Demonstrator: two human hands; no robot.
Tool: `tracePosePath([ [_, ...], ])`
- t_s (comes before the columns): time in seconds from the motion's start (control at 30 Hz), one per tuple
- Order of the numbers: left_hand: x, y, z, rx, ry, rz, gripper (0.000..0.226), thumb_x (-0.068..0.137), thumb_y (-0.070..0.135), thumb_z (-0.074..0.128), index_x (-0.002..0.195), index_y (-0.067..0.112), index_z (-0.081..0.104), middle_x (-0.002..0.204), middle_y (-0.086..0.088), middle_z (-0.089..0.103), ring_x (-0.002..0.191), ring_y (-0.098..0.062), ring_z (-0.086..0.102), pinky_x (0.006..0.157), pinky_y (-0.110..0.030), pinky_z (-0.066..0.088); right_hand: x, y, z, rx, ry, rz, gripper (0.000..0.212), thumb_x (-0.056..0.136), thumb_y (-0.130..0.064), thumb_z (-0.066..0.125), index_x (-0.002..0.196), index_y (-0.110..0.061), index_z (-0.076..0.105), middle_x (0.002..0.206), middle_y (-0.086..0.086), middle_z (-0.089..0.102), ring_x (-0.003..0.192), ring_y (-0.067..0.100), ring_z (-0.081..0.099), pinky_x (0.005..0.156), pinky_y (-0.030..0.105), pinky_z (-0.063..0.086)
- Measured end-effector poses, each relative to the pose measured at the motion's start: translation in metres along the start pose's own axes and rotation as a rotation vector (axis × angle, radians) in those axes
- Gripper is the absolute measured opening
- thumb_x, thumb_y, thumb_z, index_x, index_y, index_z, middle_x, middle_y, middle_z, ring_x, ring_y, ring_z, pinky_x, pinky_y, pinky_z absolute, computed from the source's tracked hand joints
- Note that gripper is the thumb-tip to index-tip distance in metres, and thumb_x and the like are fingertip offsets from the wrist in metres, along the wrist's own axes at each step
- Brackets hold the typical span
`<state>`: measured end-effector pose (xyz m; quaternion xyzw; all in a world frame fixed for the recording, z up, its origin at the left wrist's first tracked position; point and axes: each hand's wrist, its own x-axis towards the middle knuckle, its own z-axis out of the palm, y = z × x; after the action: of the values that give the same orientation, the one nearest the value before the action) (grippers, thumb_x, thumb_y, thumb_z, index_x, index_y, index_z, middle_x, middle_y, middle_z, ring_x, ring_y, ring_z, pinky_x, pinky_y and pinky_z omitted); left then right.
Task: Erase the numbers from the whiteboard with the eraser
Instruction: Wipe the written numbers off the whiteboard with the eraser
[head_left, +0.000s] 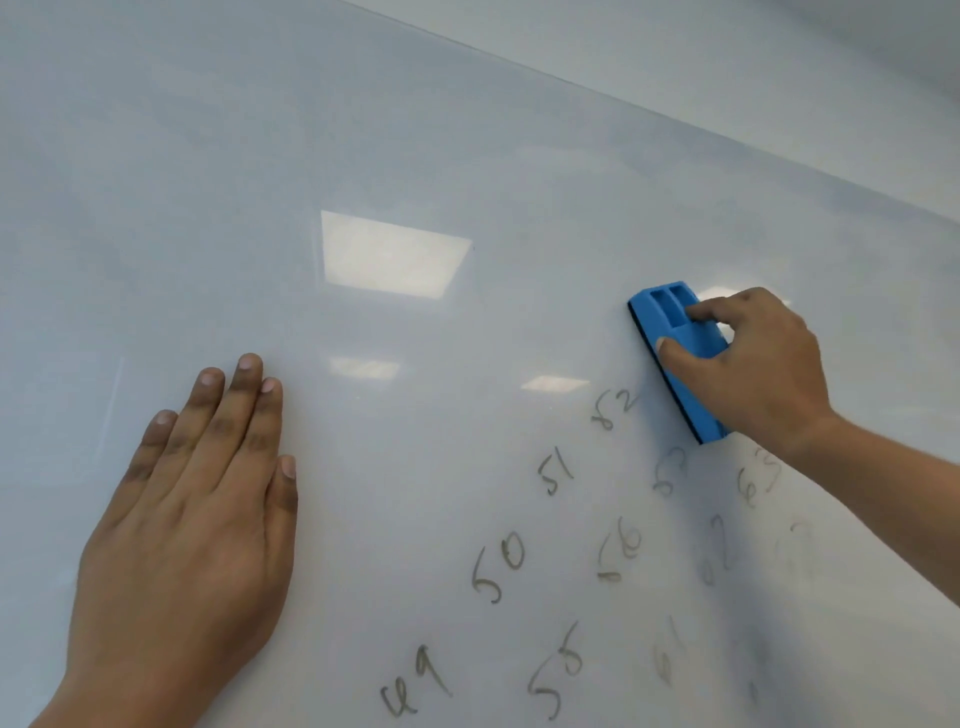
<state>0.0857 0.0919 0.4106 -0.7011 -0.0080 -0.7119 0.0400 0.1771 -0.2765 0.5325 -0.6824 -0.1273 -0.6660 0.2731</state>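
I see the right hand (753, 364) clamped on the blue eraser (675, 358) at 3 o'clock on the whiteboard (363, 130), above the numbers (545, 545). The left hand (192, 519) lies flat, fingers together, at 8 o'clock.

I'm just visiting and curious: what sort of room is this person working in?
Probably an office or classroom. A large glossy whiteboard carries handwritten numbers, it reflects rectangular ceiling light panels, and the right hand wipes with a blue eraser.
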Motion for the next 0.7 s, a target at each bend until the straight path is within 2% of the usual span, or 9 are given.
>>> tracePosePath([
  [0.13, 0.001, 0.000, 0.000, -0.005, 0.001, 0.005, 0.059, 0.103, 0.031, 0.023, 0.154, 0.004, 0.033, 0.165, -0.007, 0.025, 0.153, -0.023, 0.020, 0.124, -0.050, 0.020, -0.018, -0.001, 0.000, -0.050, -0.052, -0.177, 0.044, 0.078, -0.050, 0.070, 0.115, -0.025, 0.067, 0.104, -0.006, 0.055, 0.087, 0.016, 0.054, 0.076, 0.030, 0.040],
  [0.27, 0.001, 0.002, -0.001, 0.001, -0.030, -0.020, 0.060, 0.104, 0.034, 0.019, 0.156, 0.007, 0.029, 0.167, -0.002, 0.019, 0.154, -0.017, 0.013, 0.126, -0.040, 0.010, 0.000, 0.012, -0.004, -0.035, -0.015, 0.043, 0.049, 0.078, -0.049, 0.068, 0.119, -0.022, 0.066, 0.118, 0.002, 0.056, 0.104, 0.020, 0.053, 0.084, 0.033, 0.041],
  [0.37, 0.003, 0.008, -0.004, 0.019, -0.008, -0.024, 0.058, 0.104, 0.030, 0.023, 0.156, 0.005, 0.031, 0.166, -0.005, 0.022, 0.154, -0.020, 0.017, 0.126, -0.035, 0.007, -0.001, -0.003, -0.001, 0.029, -0.001, 0.023, 0.048, 0.079, -0.047, 0.071, 0.119, -0.021, 0.066, 0.117, 0.003, 0.054, 0.103, 0.020, 0.053, 0.083, 0.031, 0.041],
  [0.53, 0.004, 0.012, -0.009, 0.062, -0.020, -0.034, 0.055, 0.106, 0.027, 0.026, 0.157, 0.007, 0.027, 0.167, -0.006, 0.020, 0.155, -0.022, 0.015, 0.127, -0.035, 0.006, -0.079, -0.072, 0.001, 0.080, -0.199, -0.326, 0.049, 0.075, -0.051, 0.072, 0.115, -0.023, 0.069, 0.102, -0.002, 0.054, 0.087, 0.020, 0.054, 0.076, 0.038, 0.048],
  [0.7, -0.001, 0.009, -0.011, 0.056, -0.027, -0.036, 0.054, 0.108, 0.027, 0.027, 0.159, 0.008, 0.023, 0.168, -0.006, 0.018, 0.155, -0.021, 0.012, 0.127, -0.035, 0.005, -0.220, -0.103, -0.003, 0.102, -0.430, -0.795, 0.039, 0.069, -0.037, 0.068, 0.102, -0.017, 0.073, 0.093, 0.006, 0.061, 0.072, 0.025, 0.054, 0.063, 0.036, 0.040],
])
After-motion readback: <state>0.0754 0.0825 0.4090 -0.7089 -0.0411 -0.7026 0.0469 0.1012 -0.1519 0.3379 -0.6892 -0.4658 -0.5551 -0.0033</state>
